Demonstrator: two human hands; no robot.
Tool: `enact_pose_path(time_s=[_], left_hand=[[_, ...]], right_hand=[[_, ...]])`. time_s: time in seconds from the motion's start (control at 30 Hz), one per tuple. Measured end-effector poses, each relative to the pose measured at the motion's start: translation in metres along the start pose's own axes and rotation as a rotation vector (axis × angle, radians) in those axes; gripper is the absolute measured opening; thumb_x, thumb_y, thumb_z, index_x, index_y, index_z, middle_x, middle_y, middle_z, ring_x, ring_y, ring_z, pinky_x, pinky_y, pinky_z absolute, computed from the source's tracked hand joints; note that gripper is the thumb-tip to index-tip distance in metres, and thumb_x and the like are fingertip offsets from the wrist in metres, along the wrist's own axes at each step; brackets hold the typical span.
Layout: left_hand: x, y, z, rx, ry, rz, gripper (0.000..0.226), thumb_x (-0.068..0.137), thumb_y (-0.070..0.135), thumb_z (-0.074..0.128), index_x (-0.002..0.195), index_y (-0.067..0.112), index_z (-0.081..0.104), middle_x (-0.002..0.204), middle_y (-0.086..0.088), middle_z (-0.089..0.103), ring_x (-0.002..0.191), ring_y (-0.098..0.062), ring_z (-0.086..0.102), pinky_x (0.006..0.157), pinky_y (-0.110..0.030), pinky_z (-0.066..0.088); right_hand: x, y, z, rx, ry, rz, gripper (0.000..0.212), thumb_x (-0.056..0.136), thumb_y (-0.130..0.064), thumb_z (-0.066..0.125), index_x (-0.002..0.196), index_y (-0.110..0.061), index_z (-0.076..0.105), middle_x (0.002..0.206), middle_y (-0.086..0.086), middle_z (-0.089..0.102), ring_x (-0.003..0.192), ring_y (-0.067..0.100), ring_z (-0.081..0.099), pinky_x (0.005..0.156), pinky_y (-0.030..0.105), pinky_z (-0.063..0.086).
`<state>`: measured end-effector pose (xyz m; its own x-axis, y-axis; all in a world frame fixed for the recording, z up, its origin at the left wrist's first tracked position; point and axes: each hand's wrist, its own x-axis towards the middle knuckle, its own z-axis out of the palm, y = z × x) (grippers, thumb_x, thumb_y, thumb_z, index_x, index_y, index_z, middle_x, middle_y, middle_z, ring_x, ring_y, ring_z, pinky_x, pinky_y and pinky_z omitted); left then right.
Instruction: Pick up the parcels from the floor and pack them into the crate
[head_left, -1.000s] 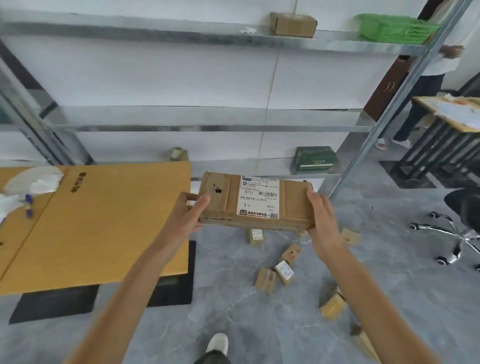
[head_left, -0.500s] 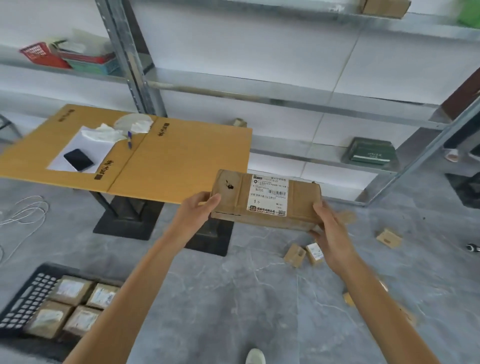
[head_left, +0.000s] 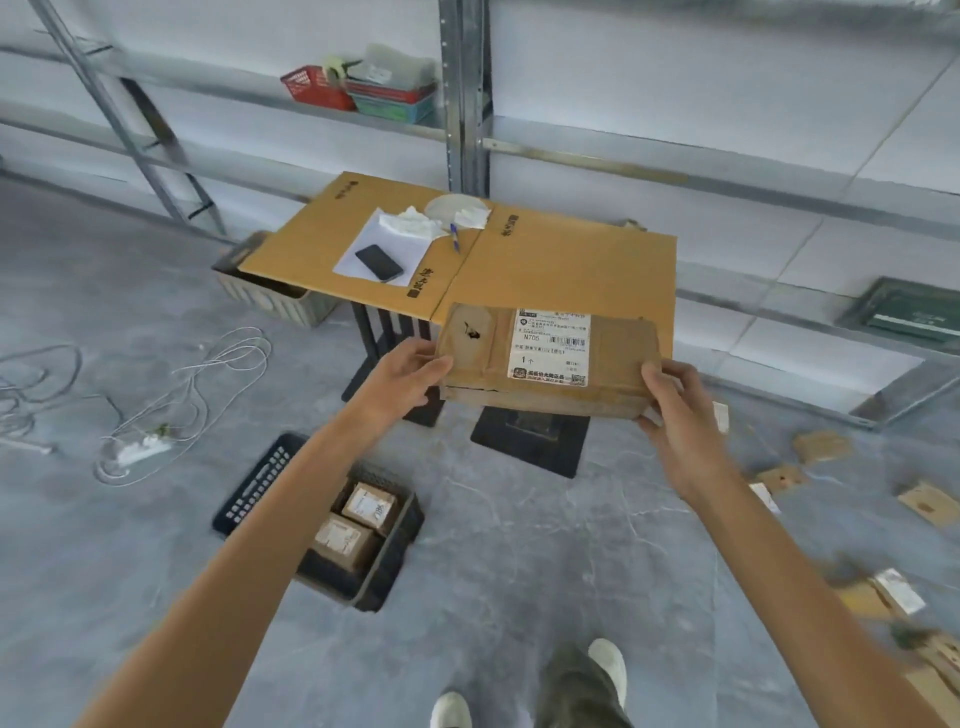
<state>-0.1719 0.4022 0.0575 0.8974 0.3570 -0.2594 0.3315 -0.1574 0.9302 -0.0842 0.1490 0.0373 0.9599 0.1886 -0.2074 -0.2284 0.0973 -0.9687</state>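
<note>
Parcel (head_left: 550, 358), clamped endwise between your left hand (head_left: 402, 376) and right hand (head_left: 675, 410): keep it level; lower it beside the boxes (head_left: 358, 525) in the crate (head_left: 395, 566).

Single head-worn view, looking forward and down, close above the cardboard table (head_left: 545, 265), floor beneath, shelving behind it

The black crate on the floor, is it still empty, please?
No, the black crate already holds at least two labelled parcels, partly hidden behind the left forearm.

Parcel (head_left: 545, 358) label (head_left: 551, 347): "N705", "1".
</note>
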Motion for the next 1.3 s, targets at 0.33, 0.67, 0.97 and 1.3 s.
enact_pose_path(time_s=[0.33, 0.67, 0.97, 1.3], left_hand=[[0.02, -0.058, -0.116, 0.111, 0.132, -0.1, 0.018, 0.094, 0.027, 0.052, 0.105, 0.013, 0.056, 0.112, -0.01, 0.063, 0.106, -0.023, 0.058, 0.098, -0.043, 0.047], [0.139, -0.087, -0.169, 0.226, 0.126, -0.246, 0.029, 0.089, 0.033, 0.058, 0.11, 0.017, 0.047, 0.113, -0.007, 0.059, 0.103, -0.024, 0.059, 0.091, -0.039, 0.05], [0.203, -0.13, -0.232, 0.218, 0.01, -0.3, 0.022, 0.09, 0.024, 0.058, 0.108, 0.017, 0.047, 0.101, -0.005, 0.06, 0.085, -0.015, 0.059, 0.076, -0.031, 0.05], [0.254, -0.229, -0.339, 0.349, -0.279, -0.356, 0.025, 0.09, 0.019, 0.057, 0.11, 0.014, 0.044, 0.104, -0.002, 0.055, 0.095, -0.02, 0.055, 0.068, -0.024, 0.043]], right_hand=[[0.019, 0.04, 0.123, -0.055, -0.182, 0.084, 0.023, 0.098, -0.023, 0.046, 0.12, -0.02, 0.044, 0.109, -0.012, 0.056, 0.11, 0.008, 0.053, 0.105, 0.04, 0.038], [0.106, 0.085, 0.199, -0.179, -0.169, 0.142, 0.034, 0.095, -0.021, 0.054, 0.127, -0.018, 0.044, 0.115, -0.008, 0.057, 0.105, 0.002, 0.055, 0.095, 0.027, 0.043], [0.131, 0.127, 0.264, -0.308, -0.145, 0.21, 0.036, 0.09, -0.018, 0.06, 0.123, -0.022, 0.046, 0.113, -0.013, 0.057, 0.104, 0.0, 0.055, 0.08, 0.018, 0.045], [0.097, 0.233, 0.39, -0.384, 0.079, 0.383, 0.034, 0.092, -0.014, 0.058, 0.122, -0.019, 0.043, 0.119, -0.002, 0.051, 0.108, 0.016, 0.054, 0.096, 0.035, 0.049]])
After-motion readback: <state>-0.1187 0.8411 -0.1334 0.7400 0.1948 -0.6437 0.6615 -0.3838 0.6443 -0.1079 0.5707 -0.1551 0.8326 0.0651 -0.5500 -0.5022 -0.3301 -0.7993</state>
